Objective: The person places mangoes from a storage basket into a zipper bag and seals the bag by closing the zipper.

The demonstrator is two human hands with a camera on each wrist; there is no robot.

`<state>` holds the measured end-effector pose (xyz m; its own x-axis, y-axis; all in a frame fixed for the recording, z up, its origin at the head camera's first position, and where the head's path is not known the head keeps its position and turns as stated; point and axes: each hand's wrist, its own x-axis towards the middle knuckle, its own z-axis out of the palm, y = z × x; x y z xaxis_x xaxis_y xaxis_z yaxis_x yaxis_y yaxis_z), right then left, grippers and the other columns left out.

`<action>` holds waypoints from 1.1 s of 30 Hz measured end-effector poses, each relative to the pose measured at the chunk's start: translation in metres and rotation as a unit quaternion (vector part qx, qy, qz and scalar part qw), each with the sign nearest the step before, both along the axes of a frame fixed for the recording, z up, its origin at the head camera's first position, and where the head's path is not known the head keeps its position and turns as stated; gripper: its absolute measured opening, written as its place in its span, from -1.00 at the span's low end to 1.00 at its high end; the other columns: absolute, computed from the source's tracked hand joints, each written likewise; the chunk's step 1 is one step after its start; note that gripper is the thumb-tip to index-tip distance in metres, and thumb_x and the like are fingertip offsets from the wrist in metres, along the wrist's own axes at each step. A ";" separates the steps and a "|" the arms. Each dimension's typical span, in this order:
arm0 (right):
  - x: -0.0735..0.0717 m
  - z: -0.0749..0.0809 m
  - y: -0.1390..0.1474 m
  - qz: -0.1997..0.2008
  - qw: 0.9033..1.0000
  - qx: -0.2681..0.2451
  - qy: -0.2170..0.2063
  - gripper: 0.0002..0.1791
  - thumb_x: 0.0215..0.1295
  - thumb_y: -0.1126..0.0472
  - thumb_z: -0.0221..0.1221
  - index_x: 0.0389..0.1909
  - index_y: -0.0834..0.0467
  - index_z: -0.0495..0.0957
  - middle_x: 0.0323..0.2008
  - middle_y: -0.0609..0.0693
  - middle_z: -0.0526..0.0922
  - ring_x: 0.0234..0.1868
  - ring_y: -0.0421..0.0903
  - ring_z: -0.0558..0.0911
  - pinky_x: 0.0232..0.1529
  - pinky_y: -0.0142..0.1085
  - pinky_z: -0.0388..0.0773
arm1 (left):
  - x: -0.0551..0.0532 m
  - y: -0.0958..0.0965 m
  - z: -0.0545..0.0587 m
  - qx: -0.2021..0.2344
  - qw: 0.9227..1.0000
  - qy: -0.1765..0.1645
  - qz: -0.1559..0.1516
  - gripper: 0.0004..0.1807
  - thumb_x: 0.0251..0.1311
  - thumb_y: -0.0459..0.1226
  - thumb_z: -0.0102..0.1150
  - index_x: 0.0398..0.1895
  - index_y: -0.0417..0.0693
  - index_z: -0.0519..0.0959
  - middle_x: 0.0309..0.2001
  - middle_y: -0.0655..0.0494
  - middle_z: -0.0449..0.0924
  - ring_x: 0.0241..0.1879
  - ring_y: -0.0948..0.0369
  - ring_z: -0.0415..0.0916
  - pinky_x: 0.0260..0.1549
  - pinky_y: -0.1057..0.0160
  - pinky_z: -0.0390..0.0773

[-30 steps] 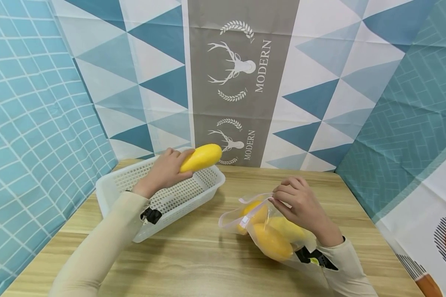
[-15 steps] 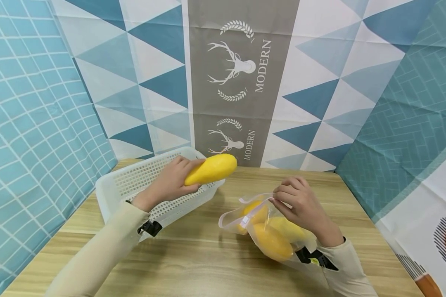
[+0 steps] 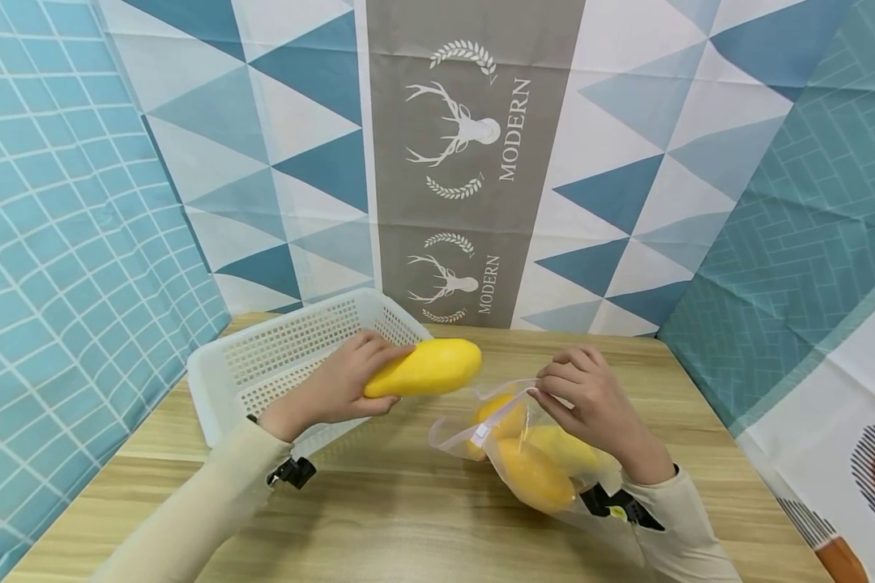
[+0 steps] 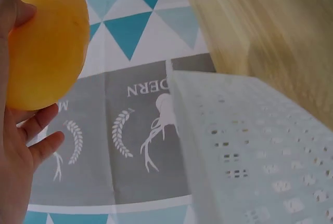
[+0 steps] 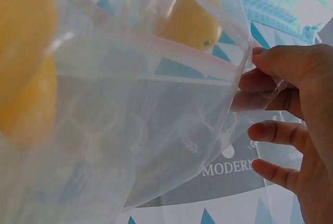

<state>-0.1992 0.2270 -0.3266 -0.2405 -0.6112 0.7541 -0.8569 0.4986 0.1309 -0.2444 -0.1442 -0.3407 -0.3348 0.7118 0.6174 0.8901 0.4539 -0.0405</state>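
In the head view my left hand [image 3: 343, 380] grips a yellow mango [image 3: 430, 368] by one end, its free end pointing right. The same mango [image 4: 52, 42] fills the upper left of the left wrist view, between thumb and fingers. My right hand [image 3: 591, 405] pinches the rim of a clear zip bag [image 3: 481, 433] between thumb and fingertips. Several yellow mangoes [image 3: 532, 474] lie inside the bag, whose mouth gapes to the left. The pinched bag edge shows clearly in the right wrist view, where the right hand [image 5: 307, 104] has its other fingers apart from the plastic.
A white perforated plastic basket [image 3: 204, 364] stands at the left on the wooden table [image 3: 379, 518], partly behind the left arm. Patterned cloth [image 3: 474, 202] hangs along the back, with blue checked cloth [image 3: 58, 243] at the left.
The left hand has carried the mango from over the basket to the right and down, closer to the bag's mouth. The right hand and bag stay in place.
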 end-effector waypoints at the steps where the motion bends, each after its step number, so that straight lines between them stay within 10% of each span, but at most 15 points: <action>1: 0.000 0.000 0.000 0.000 1.000 0.000 0.000 -0.53 0.56 -0.02 -0.05 -0.50 0.10 0.62 -0.42 -0.05 0.66 -0.23 0.01 0.54 -0.12 -0.02 0.37 | 0.001 0.001 -0.001 -0.005 1.000 0.002 -0.007 -0.34 0.11 -0.05 0.21 0.28 -0.16 0.47 -0.07 0.02 0.55 -0.10 0.06 0.39 -0.16 0.05 0.47; 11: -0.004 -0.002 0.001 0.010 1.000 -0.001 0.011 -0.54 0.56 0.01 -0.05 -0.50 0.11 0.62 -0.43 -0.05 0.66 -0.26 0.00 0.53 -0.14 -0.03 0.36 | 0.007 0.007 -0.011 -0.050 0.996 0.017 -0.065 -0.34 0.09 -0.06 0.27 0.29 -0.05 0.45 0.01 -0.03 0.51 -0.02 0.04 0.40 -0.07 0.03 0.49; 33: -0.004 -0.004 -0.003 0.019 1.000 0.002 0.012 -0.54 0.54 -0.01 -0.01 -0.48 0.12 0.67 -0.43 -0.07 0.68 -0.29 -0.01 0.52 -0.14 -0.02 0.39 | 0.013 0.046 -0.006 -0.110 0.988 0.092 -0.058 -0.31 -0.04 -0.02 0.36 0.25 0.06 0.53 -0.04 -0.04 0.53 -0.05 0.02 0.43 -0.03 0.08 0.50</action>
